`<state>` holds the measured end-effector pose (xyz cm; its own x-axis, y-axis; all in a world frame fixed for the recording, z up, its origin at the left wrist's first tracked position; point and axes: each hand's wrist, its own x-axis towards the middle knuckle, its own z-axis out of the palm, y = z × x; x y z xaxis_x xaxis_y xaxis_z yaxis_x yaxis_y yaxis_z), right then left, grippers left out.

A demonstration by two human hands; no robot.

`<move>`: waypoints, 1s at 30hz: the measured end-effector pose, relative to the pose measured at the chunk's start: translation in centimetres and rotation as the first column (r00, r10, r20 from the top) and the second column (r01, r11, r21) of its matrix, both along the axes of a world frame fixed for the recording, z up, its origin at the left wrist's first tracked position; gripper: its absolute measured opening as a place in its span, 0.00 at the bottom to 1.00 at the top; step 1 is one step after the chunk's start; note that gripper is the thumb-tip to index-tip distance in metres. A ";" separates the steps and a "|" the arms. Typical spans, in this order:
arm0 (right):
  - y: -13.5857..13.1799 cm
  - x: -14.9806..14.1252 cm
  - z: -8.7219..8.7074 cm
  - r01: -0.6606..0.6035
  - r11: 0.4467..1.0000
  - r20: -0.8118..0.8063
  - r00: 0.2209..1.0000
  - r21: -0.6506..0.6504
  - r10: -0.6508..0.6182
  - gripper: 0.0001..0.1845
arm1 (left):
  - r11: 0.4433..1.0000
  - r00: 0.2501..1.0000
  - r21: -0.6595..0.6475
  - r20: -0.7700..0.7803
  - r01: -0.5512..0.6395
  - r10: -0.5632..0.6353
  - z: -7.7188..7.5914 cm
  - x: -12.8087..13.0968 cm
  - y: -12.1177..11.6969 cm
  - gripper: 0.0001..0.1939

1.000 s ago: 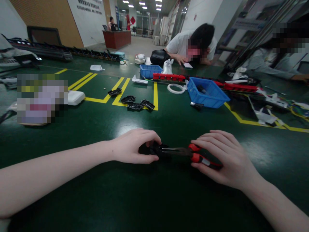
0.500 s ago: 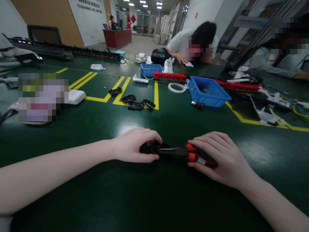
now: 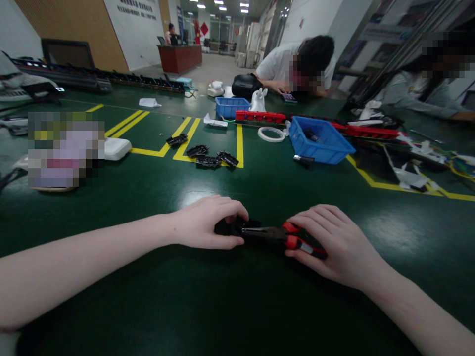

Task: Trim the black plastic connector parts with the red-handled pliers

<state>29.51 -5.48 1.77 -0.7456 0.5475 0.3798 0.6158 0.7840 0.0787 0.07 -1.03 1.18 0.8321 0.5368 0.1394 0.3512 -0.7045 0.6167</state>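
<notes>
Between thumb and fingers, my left hand (image 3: 208,222) is closed on a small black plastic part (image 3: 228,228), much of it hidden by the fingers. My right hand (image 3: 334,242) grips long-nose pliers (image 3: 265,232) by their red and black handles. The jaws point left and their tips meet the black part; whether they pinch it I cannot tell. Beyond my hands, several similar black parts (image 3: 208,160) lie near yellow tape on the dark green table (image 3: 178,296).
A blue bin (image 3: 321,148) with black pieces stands right of centre, beside a white tape roll (image 3: 270,134) and a red rail (image 3: 260,116). At left are a blurred-out phone-like object (image 3: 63,158) and a white case (image 3: 117,148). A person (image 3: 308,64) leans over the far side.
My right hand and the pliers have shifted slightly left, the tips further toward the black part. My left hand stays in place. The person opposite has lowered a phone to the table.
</notes>
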 end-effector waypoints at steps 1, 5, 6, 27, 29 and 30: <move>0.0 0.0 0.0 -0.001 1.000 0.005 1.000 -0.004 0.001 0.19 | 1.000 1.000 0.000 -0.003 0.005 -0.005 0.0 0.0 0.0 0.15; 0.0 0.3 -0.1 0.009 0.997 0.000 1.000 -0.073 -0.009 0.17 | 1.000 1.000 0.000 -0.013 0.007 -0.007 -0.1 0.0 0.1 0.15; 0.0 0.4 -0.2 0.012 0.995 -0.009 1.000 -0.098 -0.012 0.16 | 1.000 1.000 -0.001 -0.012 0.006 -0.006 -0.1 0.0 0.2 0.15; 0.6 0.6 -0.3 0.038 0.998 -0.011 0.999 0.045 -0.037 0.13 | 0.999 0.998 0.040 -0.064 0.022 -0.020 -0.1 0.2 0.2 0.16; 0.7 0.6 -0.2 0.037 0.995 0.003 0.999 0.093 -0.038 0.13 | 0.998 0.997 0.057 -0.073 0.030 -0.026 -0.2 0.2 0.2 0.16; 0.7 0.6 -0.2 0.040 0.992 0.007 0.999 0.116 -0.041 0.14 | 0.997 0.997 0.063 -0.075 0.031 -0.027 -0.2 0.2 0.2 0.17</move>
<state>30.14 -4.75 1.53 -0.7275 0.5300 0.4358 0.6456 0.7438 0.1731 0.31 -0.88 0.99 0.8565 0.5042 0.1103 0.3731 -0.7525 0.5427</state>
